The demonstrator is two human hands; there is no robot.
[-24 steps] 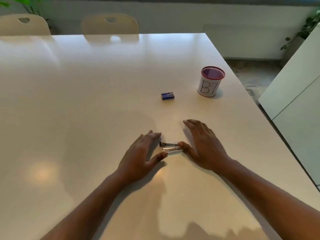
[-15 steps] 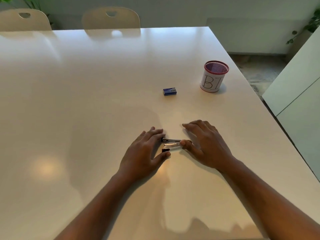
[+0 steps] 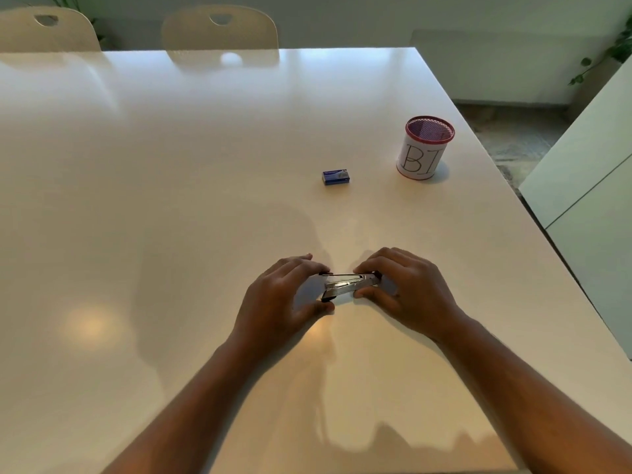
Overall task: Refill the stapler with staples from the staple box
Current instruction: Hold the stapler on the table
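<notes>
Both hands have closed in since the earlier frame and now pinch the stapler [image 3: 349,285] from its two ends. Left hand [image 3: 280,295] grips one end between thumb and fingers; right hand [image 3: 407,289] grips the other end the same way. Its metal arms are spread slightly apart on the table [image 3: 171,200]. Well beyond the hands lies the staple box [image 3: 336,177], untouched, with a mesh cup [image 3: 424,148] further right of it.
</notes>
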